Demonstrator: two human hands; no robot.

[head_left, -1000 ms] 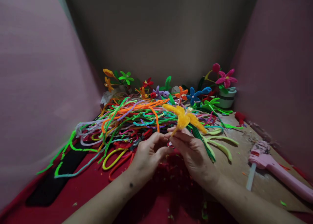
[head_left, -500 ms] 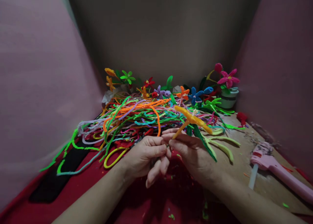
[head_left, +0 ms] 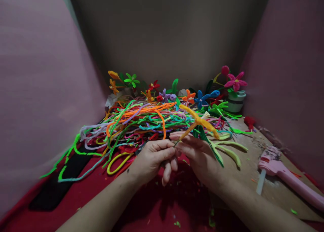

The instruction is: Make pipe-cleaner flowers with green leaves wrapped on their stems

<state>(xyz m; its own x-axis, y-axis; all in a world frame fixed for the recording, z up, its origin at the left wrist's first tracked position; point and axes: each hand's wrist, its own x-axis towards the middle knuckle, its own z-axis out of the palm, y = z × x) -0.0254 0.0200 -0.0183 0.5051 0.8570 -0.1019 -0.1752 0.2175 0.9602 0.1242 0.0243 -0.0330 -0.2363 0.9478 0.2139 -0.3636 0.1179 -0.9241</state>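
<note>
A yellow pipe-cleaner flower [head_left: 199, 121] stands up from between my two hands, its petals spread and tilted to the right. My right hand [head_left: 199, 156] holds it, together with several dark green stems [head_left: 210, 147] that slant down to the right. My left hand [head_left: 154, 157] pinches the flower's thin stem just below the petals, thumb and forefinger closed, the other fingers hanging down. Both hands hover over red cloth [head_left: 162, 205] just in front of a big tangle of loose coloured pipe cleaners [head_left: 136, 124].
Finished pipe-cleaner flowers [head_left: 199, 97] line the back wall, with a pink flower in a small pot [head_left: 235, 102] at the right. A pink glue gun [head_left: 283, 178] lies on the brown board [head_left: 253, 164] at the right. Pale green leaf loops [head_left: 229, 151] lie beside my right hand. Pink walls close both sides.
The yellow flower has turned from facing me to edge-on and tilted right. My left hand has shifted its pinch along the stem and let its lower fingers drop open.
</note>
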